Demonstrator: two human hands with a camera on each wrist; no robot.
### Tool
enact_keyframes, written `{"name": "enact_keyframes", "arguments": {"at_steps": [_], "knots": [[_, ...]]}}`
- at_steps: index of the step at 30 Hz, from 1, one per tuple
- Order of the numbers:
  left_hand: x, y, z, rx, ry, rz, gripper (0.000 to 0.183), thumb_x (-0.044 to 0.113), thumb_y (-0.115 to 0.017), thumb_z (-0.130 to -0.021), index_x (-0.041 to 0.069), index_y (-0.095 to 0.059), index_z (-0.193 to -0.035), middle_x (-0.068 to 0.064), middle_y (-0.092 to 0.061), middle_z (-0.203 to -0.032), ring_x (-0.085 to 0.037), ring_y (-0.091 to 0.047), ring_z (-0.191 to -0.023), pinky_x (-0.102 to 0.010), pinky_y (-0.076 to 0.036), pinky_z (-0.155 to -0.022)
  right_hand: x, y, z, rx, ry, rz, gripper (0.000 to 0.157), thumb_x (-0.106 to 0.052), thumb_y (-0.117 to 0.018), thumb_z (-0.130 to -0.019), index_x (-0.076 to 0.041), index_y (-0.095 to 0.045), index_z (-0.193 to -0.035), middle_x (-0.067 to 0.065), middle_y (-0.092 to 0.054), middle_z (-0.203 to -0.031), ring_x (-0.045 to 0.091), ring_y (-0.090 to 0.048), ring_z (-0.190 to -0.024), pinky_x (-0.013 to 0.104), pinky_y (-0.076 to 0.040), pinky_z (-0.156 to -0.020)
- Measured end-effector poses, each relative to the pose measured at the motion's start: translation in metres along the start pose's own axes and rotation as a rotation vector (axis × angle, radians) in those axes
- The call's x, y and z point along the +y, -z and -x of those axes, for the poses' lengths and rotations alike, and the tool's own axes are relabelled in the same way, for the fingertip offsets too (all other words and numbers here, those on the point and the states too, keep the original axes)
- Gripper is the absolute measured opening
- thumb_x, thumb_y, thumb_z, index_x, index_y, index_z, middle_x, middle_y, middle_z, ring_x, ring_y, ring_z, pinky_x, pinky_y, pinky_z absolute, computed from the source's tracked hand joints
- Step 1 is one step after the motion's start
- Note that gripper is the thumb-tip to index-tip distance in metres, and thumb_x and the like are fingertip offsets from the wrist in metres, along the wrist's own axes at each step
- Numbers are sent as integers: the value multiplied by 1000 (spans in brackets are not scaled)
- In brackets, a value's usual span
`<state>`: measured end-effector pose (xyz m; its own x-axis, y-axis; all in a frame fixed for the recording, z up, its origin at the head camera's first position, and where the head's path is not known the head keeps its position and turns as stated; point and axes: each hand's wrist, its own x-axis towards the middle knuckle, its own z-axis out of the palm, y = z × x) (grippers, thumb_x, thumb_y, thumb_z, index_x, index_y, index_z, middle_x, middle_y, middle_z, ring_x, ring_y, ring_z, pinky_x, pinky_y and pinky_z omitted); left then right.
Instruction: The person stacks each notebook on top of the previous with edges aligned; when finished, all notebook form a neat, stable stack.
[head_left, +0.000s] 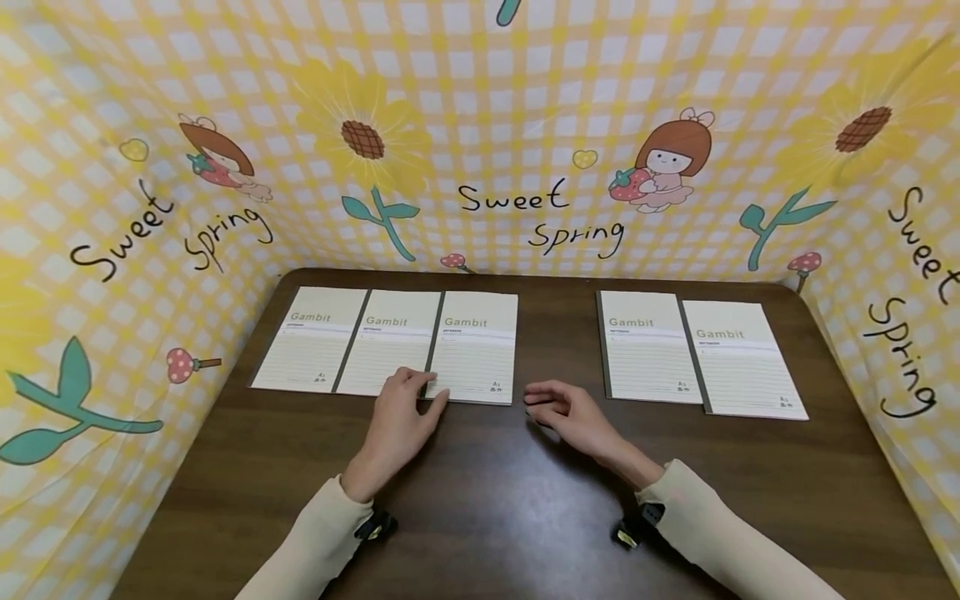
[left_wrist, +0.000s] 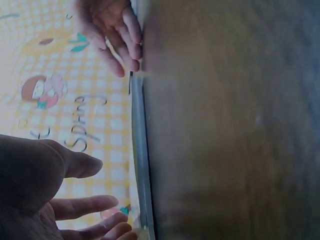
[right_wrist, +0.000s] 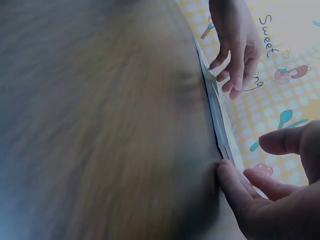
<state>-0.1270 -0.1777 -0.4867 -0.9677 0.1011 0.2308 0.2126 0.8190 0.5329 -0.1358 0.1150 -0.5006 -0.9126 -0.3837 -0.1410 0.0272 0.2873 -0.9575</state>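
Observation:
Three cream "Gambit" notebooks lie side by side at the left of the table: a left one, a middle one and a third one. The left hand is over the near edges of the middle and third notebooks, fingers relaxed; whether it touches them is unclear. Just right of the third notebook is the right hand, fingers loosely bent and holding nothing. In the left wrist view the left hand has thumb and fingers apart. The right wrist view shows the right hand beside a notebook's edge.
Two more Gambit notebooks lie at the right, one beside another set slightly nearer. All rest on a dark brown wooden table. A yellow checked cloth stands behind and at both sides.

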Motion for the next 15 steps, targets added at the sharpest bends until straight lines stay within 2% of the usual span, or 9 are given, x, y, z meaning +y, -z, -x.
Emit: {"name": "enact_keyframes", "arguments": {"at_steps": [5, 9, 15], "knots": [[11, -10, -1, -9, -147, -46, 40, 24, -79, -95, -2, -72, -124, -25, -65, -127, -42, -60, -119, -53, -53, -101, 5, 17, 17, 21, 35, 117, 35, -9, -66, -101, -1, -65, -135, 19, -72, -130, 32, -73, -116, 20, -56, -87], [21, -18, -3, -103, -266, -76, 53, 27, -79, -94, 1, -64, -138, -26, -56, -148, -43, -51, -141, -56, -45, -117, 10, 32, 32, 52, 55, 212, 34, -9, -68, -100, -4, -67, -133, 15, -74, -129, 27, -75, -110, 21, -57, -83], [35, -32, -8, -278, -448, -97, 70, 36, -75, -97, 4, -49, -154, -22, -40, -164, -41, -37, -154, -54, -36, -125, 18, 53, 54, 128, 119, 338, 33, -6, -69, -99, -3, -67, -131, 14, -73, -127, 27, -74, -107, 29, -62, -85]]}}
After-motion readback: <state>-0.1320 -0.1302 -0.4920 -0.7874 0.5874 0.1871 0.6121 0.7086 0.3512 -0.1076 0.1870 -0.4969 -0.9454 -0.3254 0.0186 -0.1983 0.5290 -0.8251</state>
